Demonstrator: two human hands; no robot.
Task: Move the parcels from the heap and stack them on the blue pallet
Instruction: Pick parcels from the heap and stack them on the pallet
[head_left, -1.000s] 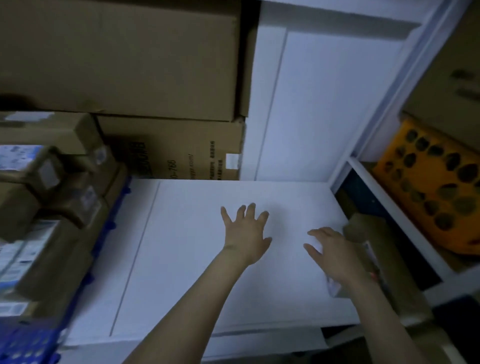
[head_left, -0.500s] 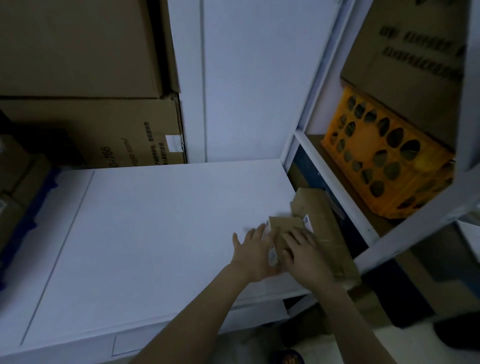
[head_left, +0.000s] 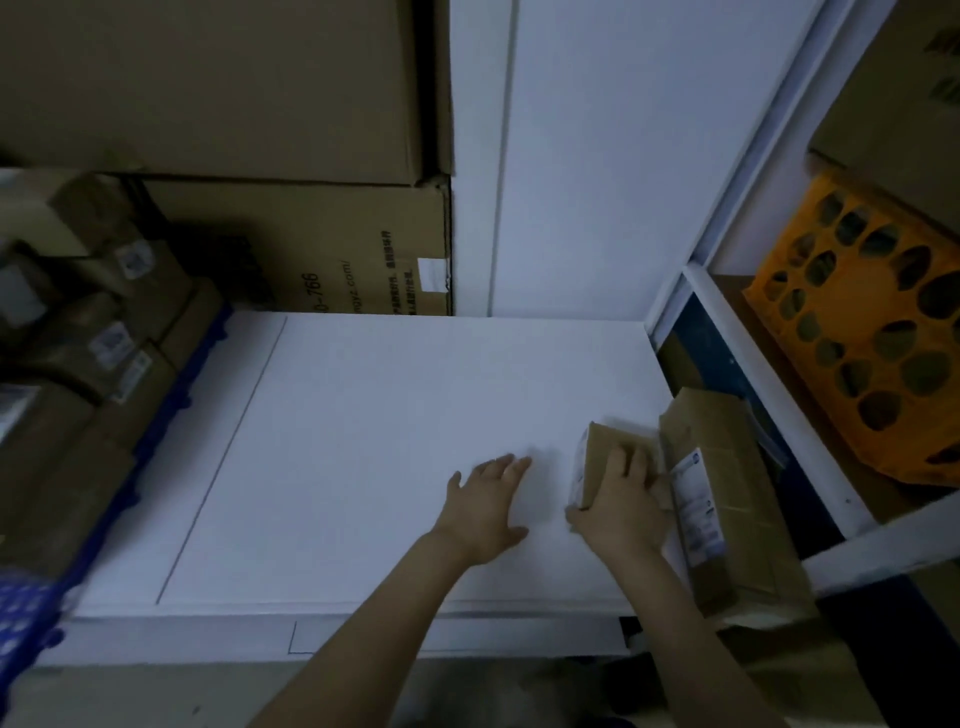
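Grips small parcel (head_left: 596, 460) in right hand (head_left: 618, 514), fingers curled over its top, probably for lifting; rests left hand (head_left: 485, 512) flat on white board (head_left: 363, 441), fingers straight, seemingly bracing.

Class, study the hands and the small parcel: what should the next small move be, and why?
Probably lift the small parcel and carry it left toward the blue pallet. The right hand grips it, the left hand lies open on the white board beside it, and the pallet's stack sits far left.
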